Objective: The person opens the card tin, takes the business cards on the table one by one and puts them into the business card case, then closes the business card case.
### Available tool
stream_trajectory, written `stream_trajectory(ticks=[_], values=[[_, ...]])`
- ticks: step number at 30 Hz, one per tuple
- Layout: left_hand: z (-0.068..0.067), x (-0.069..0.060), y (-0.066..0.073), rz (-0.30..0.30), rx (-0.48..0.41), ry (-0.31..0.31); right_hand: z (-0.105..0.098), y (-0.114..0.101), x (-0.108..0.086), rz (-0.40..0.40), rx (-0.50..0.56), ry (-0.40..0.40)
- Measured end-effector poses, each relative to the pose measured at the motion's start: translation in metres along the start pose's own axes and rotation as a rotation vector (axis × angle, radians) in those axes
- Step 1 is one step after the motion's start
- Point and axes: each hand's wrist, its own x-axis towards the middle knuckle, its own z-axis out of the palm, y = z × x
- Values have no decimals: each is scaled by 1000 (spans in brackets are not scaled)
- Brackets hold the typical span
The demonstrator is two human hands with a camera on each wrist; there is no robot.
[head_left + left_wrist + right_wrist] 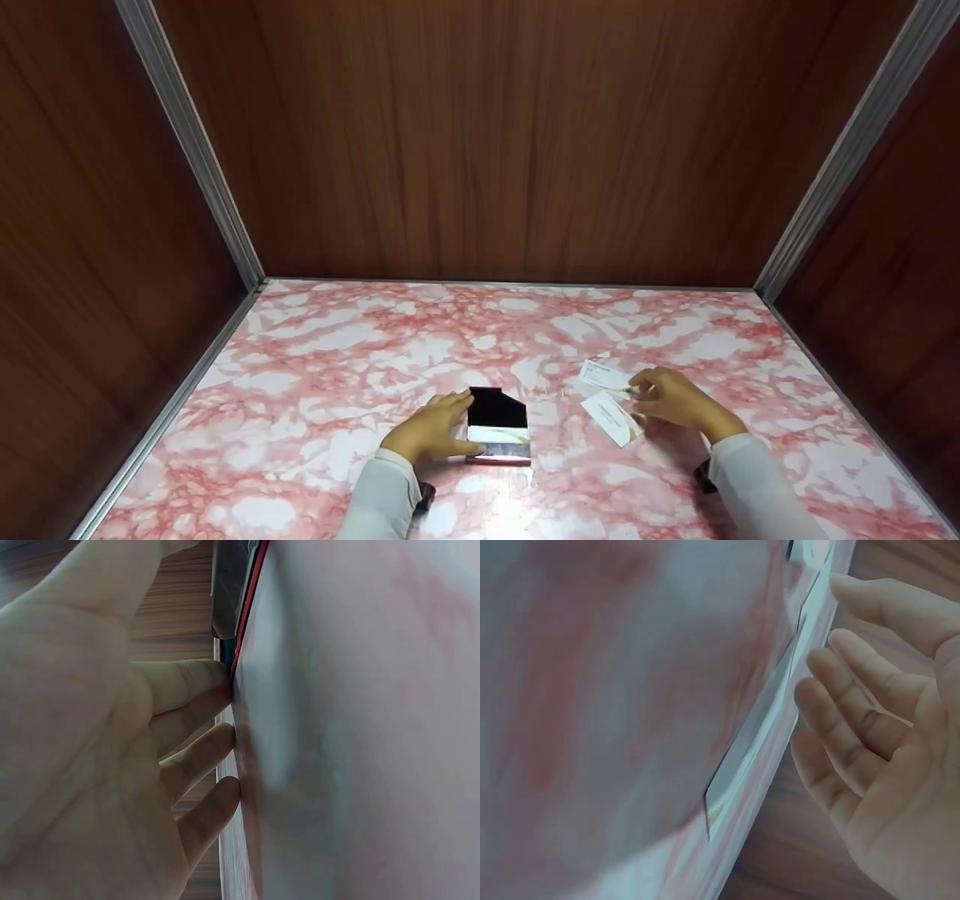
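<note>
A black card case (497,409) with a red edge lies flat on the table, a white business card (499,436) across its lower part. At its left side rests my left hand (431,431), thumb on the near part and index fingertip at the edge. The left wrist view shows these fingers nearly straight beside the case (238,596). To the right, two white business cards lie close together, an upper one (600,375) and a tilted lower one (609,420). My right hand (679,401) is over their right ends, fingers loosely bent, with nothing visibly gripped in the right wrist view.
The table (337,337) has a red and white marbled top. Brown wood-look panels (480,150) stand at the back and both sides, joined by grey metal posts (199,150). Light glares off the tabletop near the front.
</note>
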Motion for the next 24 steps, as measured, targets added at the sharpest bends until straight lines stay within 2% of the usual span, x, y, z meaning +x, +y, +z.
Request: stream_trajectory(ticks=[5,12,16,24], values=[[0,1,-1,6,5,-10,-8,7,-5,79,-36,11],[-1,2,-1,-6,6,-12,-22,18,-10,210,-110,-46],[0,2,-1,-16,-5,-16,-29,21,-12,273,-62,-87],[0,2,-2,-20,8,-29,-35,26,-10,207,-75,-107]])
